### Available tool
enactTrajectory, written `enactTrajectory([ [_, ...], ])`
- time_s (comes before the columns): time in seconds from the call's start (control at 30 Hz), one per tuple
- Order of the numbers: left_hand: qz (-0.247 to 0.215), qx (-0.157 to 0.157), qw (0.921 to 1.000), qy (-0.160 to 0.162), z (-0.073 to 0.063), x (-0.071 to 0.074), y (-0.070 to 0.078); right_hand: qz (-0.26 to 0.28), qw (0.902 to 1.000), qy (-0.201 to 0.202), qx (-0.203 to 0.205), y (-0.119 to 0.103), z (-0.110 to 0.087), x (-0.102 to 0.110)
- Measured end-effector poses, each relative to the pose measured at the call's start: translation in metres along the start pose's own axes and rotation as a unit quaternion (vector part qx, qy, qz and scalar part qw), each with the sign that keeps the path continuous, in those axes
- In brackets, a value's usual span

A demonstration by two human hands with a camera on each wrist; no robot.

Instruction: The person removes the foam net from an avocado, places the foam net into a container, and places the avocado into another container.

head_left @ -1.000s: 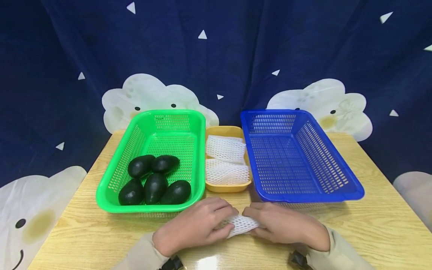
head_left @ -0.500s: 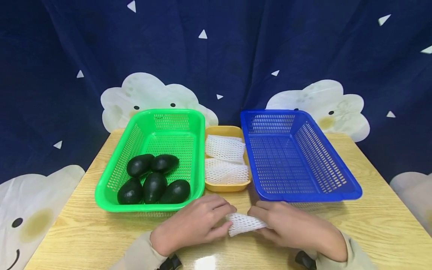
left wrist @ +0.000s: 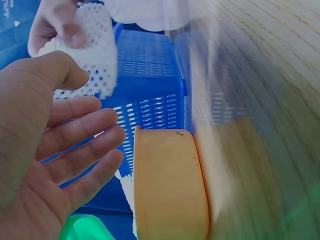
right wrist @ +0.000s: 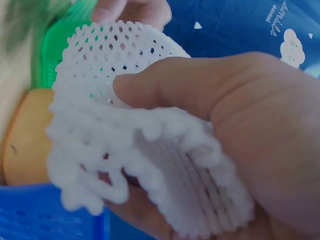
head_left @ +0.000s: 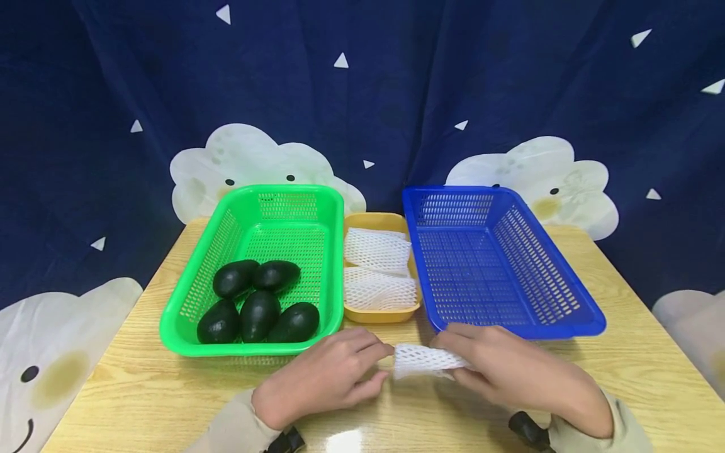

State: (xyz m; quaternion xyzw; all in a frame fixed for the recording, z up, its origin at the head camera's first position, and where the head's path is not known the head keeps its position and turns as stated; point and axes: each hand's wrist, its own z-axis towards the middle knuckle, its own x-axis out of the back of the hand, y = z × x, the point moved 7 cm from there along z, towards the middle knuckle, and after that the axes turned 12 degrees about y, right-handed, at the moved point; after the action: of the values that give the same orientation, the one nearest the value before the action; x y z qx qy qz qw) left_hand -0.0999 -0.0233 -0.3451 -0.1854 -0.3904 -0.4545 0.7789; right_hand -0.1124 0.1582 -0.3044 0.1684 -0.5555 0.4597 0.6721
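Observation:
A white foam fruit net [head_left: 427, 360] is held above the wood table by my right hand [head_left: 510, 371]. In the right wrist view, the thumb presses on the mesh of the net [right wrist: 85, 120], whose near end gapes open. My left hand [head_left: 325, 380] is just left of the net's free end, its fingers loosely bent. The left wrist view shows that hand [left wrist: 50, 145] holding nothing, with a gap between it and the net. Several dark avocados [head_left: 260, 314] lie in the front half of a green basket [head_left: 170, 330].
Between the green basket and a blue basket [head_left: 476, 270] stands a yellow tub [head_left: 382, 316] with more folded foam nets [head_left: 378, 248]. The right hand is close to the blue basket's front rim. A dark blue curtain [head_left: 391, 94] hangs behind the table [head_left: 141, 390].
My right hand has moved right and slightly up with the net. The net's left end has come away from the left hand's fingers, and the left hand has barely moved.

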Motion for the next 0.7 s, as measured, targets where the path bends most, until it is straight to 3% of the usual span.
enactTrajectory([
  [0.33,0.004,-0.008,1.0000,-0.005,0.000,0.001,0.001,-0.023,0.9965,0.061,0.053,-0.004,0.017,0.033],
  [0.7,0.004,-0.015,0.9999,-0.007,0.000,0.000,0.001,-0.079,0.9944,0.051,0.047,0.010,0.054,0.036],
])
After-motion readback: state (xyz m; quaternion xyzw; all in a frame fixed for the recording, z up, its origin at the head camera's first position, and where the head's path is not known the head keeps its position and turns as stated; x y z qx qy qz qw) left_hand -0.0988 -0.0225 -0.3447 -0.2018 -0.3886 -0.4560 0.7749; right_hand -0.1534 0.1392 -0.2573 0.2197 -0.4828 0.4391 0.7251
